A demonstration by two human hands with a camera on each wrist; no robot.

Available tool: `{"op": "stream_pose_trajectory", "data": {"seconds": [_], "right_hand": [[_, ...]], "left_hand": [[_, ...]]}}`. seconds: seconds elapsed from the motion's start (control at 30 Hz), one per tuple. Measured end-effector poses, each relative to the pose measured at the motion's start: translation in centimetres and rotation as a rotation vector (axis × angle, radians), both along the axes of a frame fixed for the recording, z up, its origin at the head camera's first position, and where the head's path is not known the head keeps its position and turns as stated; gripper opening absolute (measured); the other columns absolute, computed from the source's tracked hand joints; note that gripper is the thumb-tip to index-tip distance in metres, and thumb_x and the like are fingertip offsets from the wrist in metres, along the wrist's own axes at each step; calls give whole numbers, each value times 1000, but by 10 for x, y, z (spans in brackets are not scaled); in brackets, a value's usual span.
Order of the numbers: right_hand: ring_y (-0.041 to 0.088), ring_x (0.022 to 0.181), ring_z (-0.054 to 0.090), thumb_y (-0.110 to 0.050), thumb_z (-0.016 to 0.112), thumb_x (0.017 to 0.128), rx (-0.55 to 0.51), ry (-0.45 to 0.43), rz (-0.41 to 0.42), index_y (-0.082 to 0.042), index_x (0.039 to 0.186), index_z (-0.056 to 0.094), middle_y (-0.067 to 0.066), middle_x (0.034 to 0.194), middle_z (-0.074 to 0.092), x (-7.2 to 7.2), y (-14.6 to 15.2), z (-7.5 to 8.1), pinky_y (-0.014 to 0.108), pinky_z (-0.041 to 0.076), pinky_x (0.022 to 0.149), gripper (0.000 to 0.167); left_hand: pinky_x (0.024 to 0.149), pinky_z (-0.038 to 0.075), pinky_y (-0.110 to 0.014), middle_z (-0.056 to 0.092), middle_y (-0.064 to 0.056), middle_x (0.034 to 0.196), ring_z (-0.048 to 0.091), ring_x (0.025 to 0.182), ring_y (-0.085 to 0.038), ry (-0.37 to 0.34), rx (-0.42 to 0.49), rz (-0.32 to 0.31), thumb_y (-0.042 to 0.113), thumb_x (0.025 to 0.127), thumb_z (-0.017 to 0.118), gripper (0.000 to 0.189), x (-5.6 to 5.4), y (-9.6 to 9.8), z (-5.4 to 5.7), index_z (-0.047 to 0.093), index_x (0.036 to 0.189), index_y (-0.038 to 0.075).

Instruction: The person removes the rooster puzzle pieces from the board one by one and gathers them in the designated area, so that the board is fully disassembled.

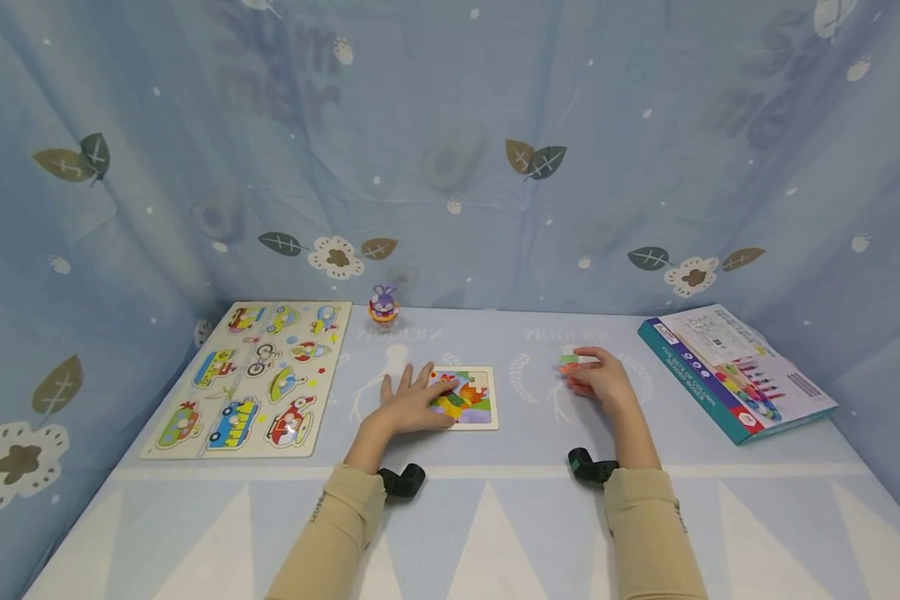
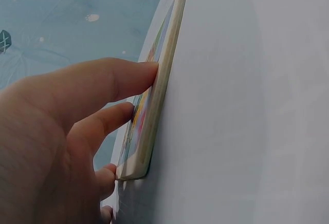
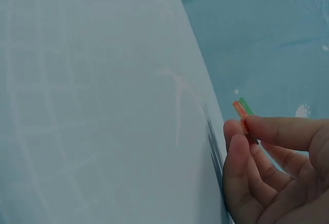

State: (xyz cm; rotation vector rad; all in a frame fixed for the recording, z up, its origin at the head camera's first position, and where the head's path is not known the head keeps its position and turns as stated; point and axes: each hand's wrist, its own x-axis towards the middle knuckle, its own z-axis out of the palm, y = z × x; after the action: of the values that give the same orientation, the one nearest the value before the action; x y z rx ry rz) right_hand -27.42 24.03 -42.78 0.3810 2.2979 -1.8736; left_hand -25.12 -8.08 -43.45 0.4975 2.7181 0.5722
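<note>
- the left hand [image 1: 405, 408] lies over the left part of a small picture puzzle [image 1: 477, 400], fingers spread apart; it presses on the puzzle and is not wrapped round it.
- in the left wrist view, the thumb touches the near edge of the puzzle and another fingertip rests on its picture.
- the puzzle lies flat on the desk [image 1: 525, 462], between the two hands but under the left one; it has a pale frame round a bright picture in yellow, orange, green and purple.
- the right hand [image 1: 607, 383] is held well to the right of the puzzle, with thumb and fingers closed together in a pinch.
- between its fingertips is a small orange and green piece [image 3: 240, 109]; most of it is hidden, so whether it is one part or two cannot be told.
- a larger board [image 1: 253, 398] with vehicle pictures, among them a bicycle, a bus and a helicopter, lies left of the left hand.
- a purple rabbit toy [image 1: 383, 306] stands near the back edge of the desk, just beside the board's far right corner.
- a flat box [image 1: 735, 371] with a teal side and a printed top lies at the right, well apart from the right hand.
- a blue curtain [image 1: 450, 108] with leaves and flowers hangs behind the desk.
- both arms wear tan sleeves [image 1: 326, 529], rolled back at the wrists.
</note>
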Motion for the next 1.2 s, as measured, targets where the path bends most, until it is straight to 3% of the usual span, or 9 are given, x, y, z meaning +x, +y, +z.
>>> {"op": "stream_pose_trajectory", "data": {"seconds": [0.3, 0.87, 1.2], "right_hand": [[4, 62, 60, -4, 58, 88, 43, 22, -122, 4, 132, 41, 8, 93, 52, 2, 8, 1, 19, 52, 61, 47], [4, 60, 59, -8, 57, 89, 89, -10, -287, -1, 132, 44, 12, 97, 51, 1, 27, -4, 18, 52, 61, 45], [7, 61, 57, -12, 58, 89, 190, -4, -348, -1, 116, 49, 15, 100, 55, 3, 29, -4, 16, 49, 56, 31]], "left_hand": [[102, -9, -65, 8, -10, 155, -4, 139, -40, 4, 5, 1, 48, 82, 59, 64, 0, 0, -1, 39, 141, 32], [103, -8, -64, 7, -9, 155, -5, 140, -39, 6, 13, -1, 48, 82, 59, 64, 2, -1, 0, 39, 141, 32], [103, -8, -64, 7, -9, 155, -4, 140, -38, 8, 6, -2, 48, 82, 59, 64, 2, -1, 1, 39, 141, 33]]}}
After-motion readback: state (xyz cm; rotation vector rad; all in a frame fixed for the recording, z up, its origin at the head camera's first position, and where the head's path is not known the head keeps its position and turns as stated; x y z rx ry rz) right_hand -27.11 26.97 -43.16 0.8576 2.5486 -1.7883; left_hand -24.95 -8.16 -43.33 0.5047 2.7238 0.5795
